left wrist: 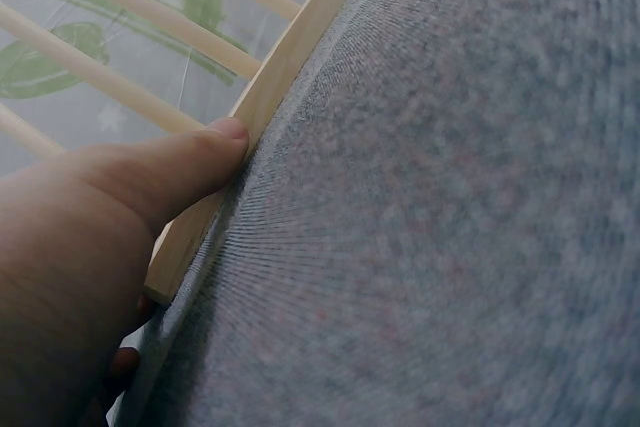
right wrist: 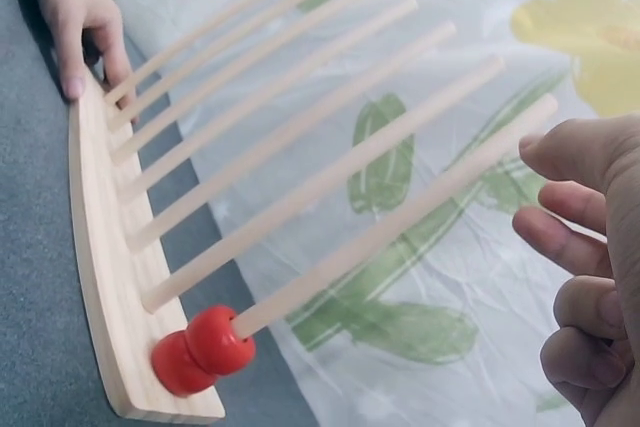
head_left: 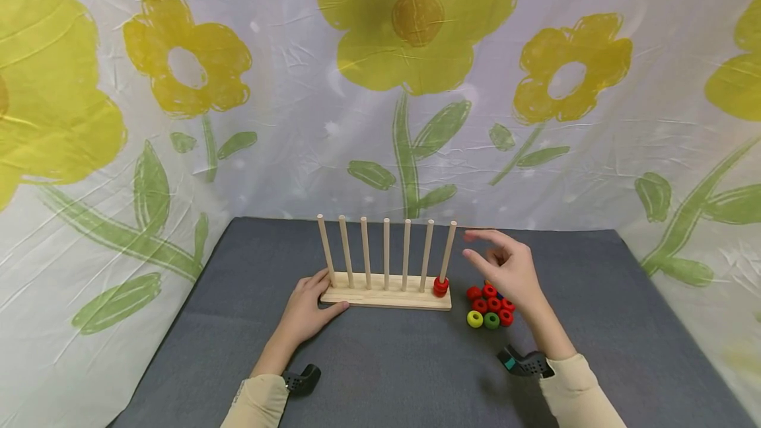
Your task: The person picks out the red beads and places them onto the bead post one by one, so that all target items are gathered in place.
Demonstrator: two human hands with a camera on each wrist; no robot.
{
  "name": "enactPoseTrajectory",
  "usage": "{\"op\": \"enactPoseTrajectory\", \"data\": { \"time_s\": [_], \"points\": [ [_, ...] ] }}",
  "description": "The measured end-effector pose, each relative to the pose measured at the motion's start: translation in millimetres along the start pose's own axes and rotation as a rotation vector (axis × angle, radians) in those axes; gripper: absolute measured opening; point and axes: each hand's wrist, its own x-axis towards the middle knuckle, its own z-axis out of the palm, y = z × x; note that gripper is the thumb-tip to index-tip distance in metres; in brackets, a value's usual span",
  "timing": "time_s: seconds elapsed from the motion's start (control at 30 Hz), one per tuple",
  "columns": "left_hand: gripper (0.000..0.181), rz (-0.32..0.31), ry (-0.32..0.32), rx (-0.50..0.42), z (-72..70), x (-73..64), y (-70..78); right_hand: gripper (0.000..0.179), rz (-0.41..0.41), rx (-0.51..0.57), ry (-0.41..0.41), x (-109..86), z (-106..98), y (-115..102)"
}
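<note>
A wooden peg rack (head_left: 386, 297) with a row of several upright pegs stands on the dark cloth. My left hand (head_left: 306, 309) grips its left end, the thumb (left wrist: 215, 152) along the front edge and the other fingers partly hidden behind. Two red beads (right wrist: 205, 349) sit stacked at the bottom of the rightmost peg (right wrist: 400, 217). Beside the top of that peg my right hand (head_left: 508, 269) hovers, thumb and forefinger apart with nothing between them. Below it lies a cluster of loose red beads (head_left: 493, 304), with a yellow bead (head_left: 475, 319) and a green bead (head_left: 491, 320) at its near side.
The dark grey cloth (head_left: 392, 362) covers the table. Behind and at both sides hangs a pale curtain (head_left: 285, 117) printed with yellow flowers. The right hand partly covers the far beads, where bits of orange and blue show.
</note>
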Motion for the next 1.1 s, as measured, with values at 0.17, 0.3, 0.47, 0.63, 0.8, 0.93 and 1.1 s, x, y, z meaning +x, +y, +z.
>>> {"op": "enactPoseTrajectory", "data": {
  "time_s": [0.17, 0.3, 0.47, 0.63, 0.8, 0.93, 1.1],
  "points": [
    [0.081, 0.005, -0.001, -0.002, -0.3, 0.0, -0.2, 0.031, 0.013, -0.02, -0.001, -4.1, -2.6, 1.6],
    [0.081, 0.008, 0.0, -0.001, -0.3, -0.1, 0.0, 0.031, 0.018, -0.029, 0.004, -7.1, -4.3, 3.7],
    [0.081, 0.012, 0.004, 0.0, -0.1, -0.6, 0.0, 0.03, 0.02, -0.031, 0.016, -10.5, -6.2, 6.1],
    [0.08, 0.014, 0.007, -0.002, 0.1, -1.3, -0.3, 0.03, 0.041, -0.038, 0.021, -14.3, -8.9, 9.3],
    [0.078, 0.011, 0.008, -0.006, -0.9, -1.8, 1.0, 0.03, 0.04, -0.041, 0.021, -18.2, -12.7, 12.4],
    [0.078, 0.013, 0.011, -0.006, -0.8, -1.6, 1.0, 0.029, 0.038, -0.044, 0.026, -21.9, -14.8, 16.3],
    [0.078, 0.015, 0.01, -0.008, -0.7, -1.6, 0.9, 0.029, 0.054, -0.059, 0.038, -27.5, -16.9, 20.4]
  ]
}}
